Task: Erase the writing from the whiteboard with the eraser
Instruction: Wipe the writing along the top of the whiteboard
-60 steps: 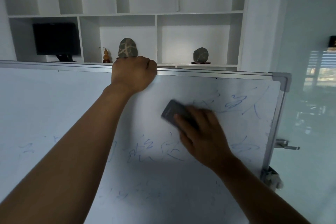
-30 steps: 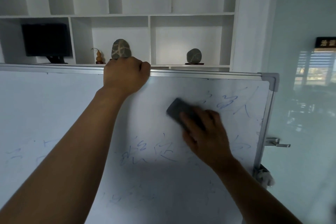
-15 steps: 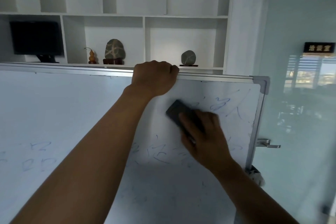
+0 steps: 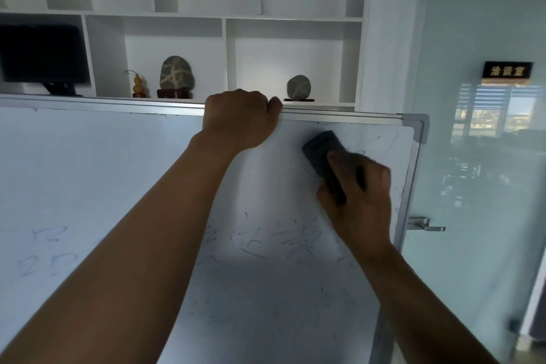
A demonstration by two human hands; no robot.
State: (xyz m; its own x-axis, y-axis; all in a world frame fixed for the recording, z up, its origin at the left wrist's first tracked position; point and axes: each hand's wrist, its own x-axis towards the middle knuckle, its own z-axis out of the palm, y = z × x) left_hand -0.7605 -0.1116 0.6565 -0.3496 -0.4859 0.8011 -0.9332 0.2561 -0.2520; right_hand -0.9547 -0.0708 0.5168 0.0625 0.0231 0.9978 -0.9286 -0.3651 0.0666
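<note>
Two hands on the job: left hand [image 4: 240, 118] has its fingers curled over the top edge of the whiteboard [image 4: 88, 171], steadying it; right hand [image 4: 359, 198] grips the eraser [image 4: 323, 154] and presses it flat against the board near the top right corner, just below the frame [image 4: 415, 127].

Step in hand, as I read it: wiping the upper right patch. Only faint blue traces show right of the eraser, close to the corner.

Writing left to clear:
- row of blue characters [image 4: 277, 242] across the middle, below the right hand
- fainter scribbles toward the bottom edge, in the shadow of the arms
- a few blue marks [image 4: 48, 248] near the left edge

Next move probably calls for finishing the corner, then dropping the eraser to the middle row and sweeping sideways with firm flat pressure. Left-edge marks will need a reach across or a step over, and the left hand's hold likely has to shift along the top edge.

Eraser: dark, blocky, rounded corners, tilted so its upper end points up-left; lower half hidden under the fingers [image 4: 345, 168]. Looks slightly motion-blurred. Board surface is glossy white with a silver frame and grey corner caps.
</note>
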